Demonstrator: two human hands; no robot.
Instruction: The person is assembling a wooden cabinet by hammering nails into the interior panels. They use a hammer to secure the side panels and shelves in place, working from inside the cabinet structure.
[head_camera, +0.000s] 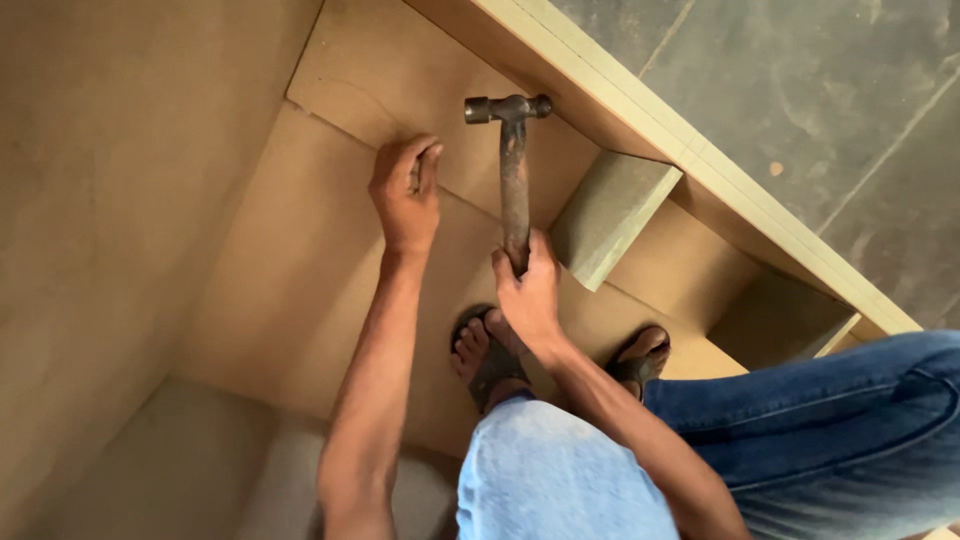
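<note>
Hammer raised over a pinched fastener on fibreboard panels.

I squat on the brown fibreboard panel (300, 260) inside a boxed frame, pale edge board (640, 110) to my right, a small block (610, 215) under it. My right hand (530, 290) has its fingers clamped on the handle of the hammer (514, 170), head up above the seam. My left hand (407, 195) has fingertips pinched together on something too small to identify. Judgement: a skewed blow could strike those fingertips, or glance and dent the panel.
</note>
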